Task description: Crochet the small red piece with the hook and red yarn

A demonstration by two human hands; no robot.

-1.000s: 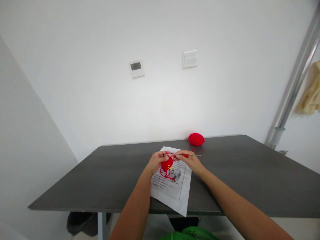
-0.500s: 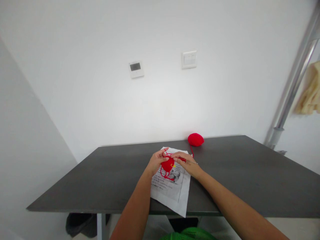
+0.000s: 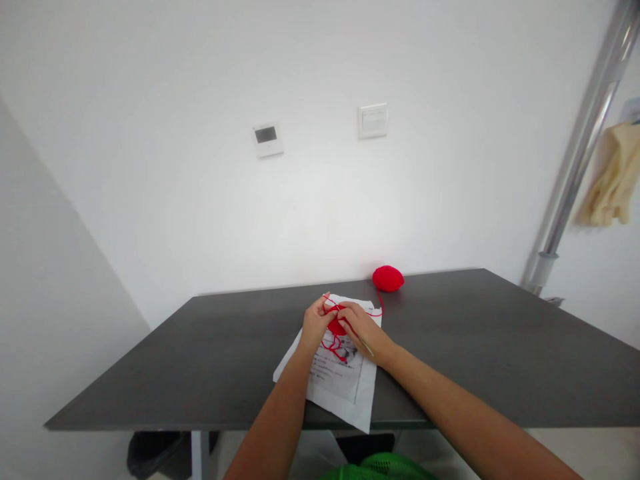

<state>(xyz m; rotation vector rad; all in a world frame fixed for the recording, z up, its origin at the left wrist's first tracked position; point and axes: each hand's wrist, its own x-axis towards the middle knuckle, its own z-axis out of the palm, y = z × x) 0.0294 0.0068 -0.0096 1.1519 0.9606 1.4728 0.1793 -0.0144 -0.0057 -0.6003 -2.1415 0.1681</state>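
Note:
My left hand (image 3: 315,322) pinches a small red crocheted piece (image 3: 338,327) above a printed paper sheet (image 3: 340,380) on the dark table (image 3: 200,360). My right hand (image 3: 361,327) is closed on a thin metal crochet hook (image 3: 365,346), whose tip is at the red piece and whose shaft slants down to the right. A red strand runs from the work over the paper to a red yarn ball (image 3: 388,278) at the table's far edge. Loops of red yarn hang under the piece.
A white wall with a small display panel (image 3: 265,138) and a light switch (image 3: 373,120) stands behind the table. A metal pole (image 3: 575,160) rises at the right, with pale cloth (image 3: 607,183) hanging beside it. A green basket (image 3: 380,467) and a dark bin (image 3: 155,453) sit below the table.
My right hand has swung the hook from pointing right and level to slanting downward, moving closer to the red piece. The view has shifted slightly right.

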